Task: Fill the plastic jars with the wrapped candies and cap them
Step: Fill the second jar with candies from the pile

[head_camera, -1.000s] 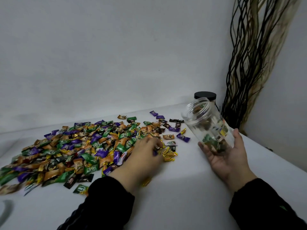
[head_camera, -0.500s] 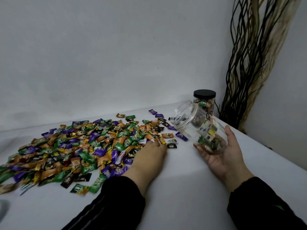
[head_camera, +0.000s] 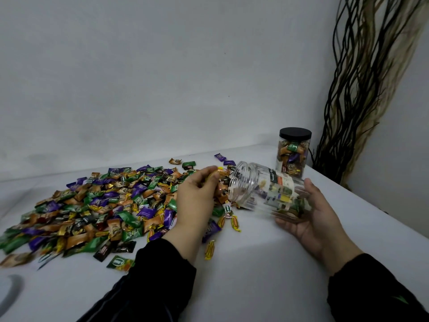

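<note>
While the candies [head_camera: 97, 205] are lying heaped across the white table [head_camera: 255, 275] on the left, the left hand [head_camera: 197, 198] is pinching a few at the mouth of the open jar [head_camera: 262, 191], which the right hand [head_camera: 308, 219] is cradling tipped sideways, fingers curled beneath. Farther right, a capped jar [head_camera: 293, 154] is standing full.

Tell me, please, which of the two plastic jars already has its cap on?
The upright jar by the wall, black-capped; the jar in the right hand is open.
</note>
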The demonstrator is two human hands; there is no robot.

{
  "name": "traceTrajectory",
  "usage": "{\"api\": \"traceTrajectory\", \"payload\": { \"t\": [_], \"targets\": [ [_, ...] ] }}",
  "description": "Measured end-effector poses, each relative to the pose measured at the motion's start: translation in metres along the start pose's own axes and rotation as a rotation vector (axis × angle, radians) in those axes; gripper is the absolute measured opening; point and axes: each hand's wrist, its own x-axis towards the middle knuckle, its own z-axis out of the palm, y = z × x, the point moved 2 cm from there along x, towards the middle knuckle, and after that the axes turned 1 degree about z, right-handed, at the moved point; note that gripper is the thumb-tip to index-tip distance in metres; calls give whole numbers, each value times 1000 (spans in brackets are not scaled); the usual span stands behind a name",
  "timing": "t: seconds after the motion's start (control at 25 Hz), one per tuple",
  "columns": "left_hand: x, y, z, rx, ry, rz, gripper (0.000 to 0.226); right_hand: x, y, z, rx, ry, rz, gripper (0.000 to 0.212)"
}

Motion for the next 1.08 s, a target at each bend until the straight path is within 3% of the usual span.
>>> {"api": "traceTrajectory", "payload": {
  "t": [0.12, 0.24, 0.32, 0.44, 0.52, 0.64, 0.76, 0.88, 1.0, 1.08],
  "targets": [
    [-11, 13, 17, 55, -153, 85, 16, -2, 4, 4, -40, -31, 18, 62],
    [-26, 19, 21, 149, -365, 115, 36, -1, 5, 4, -34, -30, 27, 73],
    [-25, 16, 19, 139, -421, 115, 28, -1, 5, 4, -6, -21, 28, 70],
    [-16, 8, 18, 148, -406, 163, 9, -4, -2, 6, -88, -70, -22, 56],
    [-15, 11, 18, 137, -425, 168, 7, -6, -11, 0, -297, -136, -125, 70],
    [-12, 12, 17, 270, -481, 269, 4, -12, -19, -10, -893, -177, -337, 102],
    [-13, 12, 23, 279, -556, 286, 4, -11, -15, -6, -1286, -116, -581, 119],
    [-15, 12, 30, 277, -591, 327, 9, -4, -12, -3, -1357, -1, -801, 116],
    [-3, -4, 24, 222, -396, 240, 19, 4, -16, -12, -1293, 44, -839, 105],
    [5, -23, 19, 517, -379, 145, 30, 11, -17, -18, -1283, 84, -838, 106]
  ]
}}
